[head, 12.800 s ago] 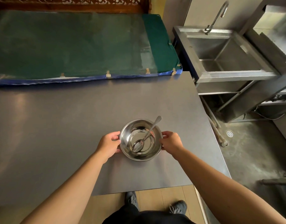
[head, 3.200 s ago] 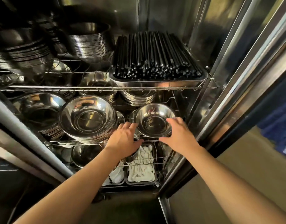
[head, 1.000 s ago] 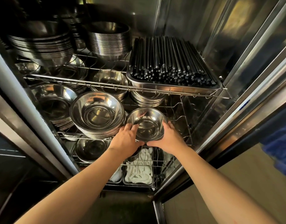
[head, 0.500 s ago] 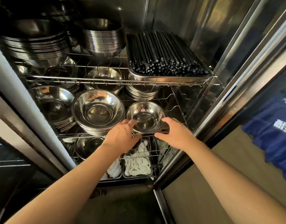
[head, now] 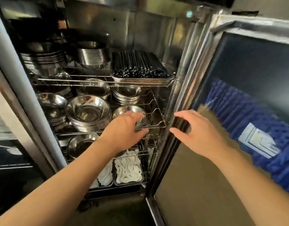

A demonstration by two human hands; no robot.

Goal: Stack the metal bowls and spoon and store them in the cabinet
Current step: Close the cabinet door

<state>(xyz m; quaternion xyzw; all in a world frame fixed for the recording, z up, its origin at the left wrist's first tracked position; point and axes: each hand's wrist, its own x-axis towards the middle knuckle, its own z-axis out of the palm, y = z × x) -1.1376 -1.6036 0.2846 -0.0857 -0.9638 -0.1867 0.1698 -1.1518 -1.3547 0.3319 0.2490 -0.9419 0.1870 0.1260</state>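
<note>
Bowl [head: 130, 111] on middle rack [head: 155, 126], half hidden behind left hand [head: 124, 129]. Both hands empty, fingers spread; right hand [head: 197, 132] by door [head: 248, 95]. Spoon unseen.

middle wire shelf [head: 156, 110] carries a small metal bowl [head: 124, 110] at front right, a large bowl stack [head: 88, 111] beside it, more stacks behind.

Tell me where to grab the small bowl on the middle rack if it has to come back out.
Probably pinch the small bowl by its near rim, coming from the front: it sits upright, bowl stacks crowd its left and back, and the upper rack blocks a reach from above.
</note>
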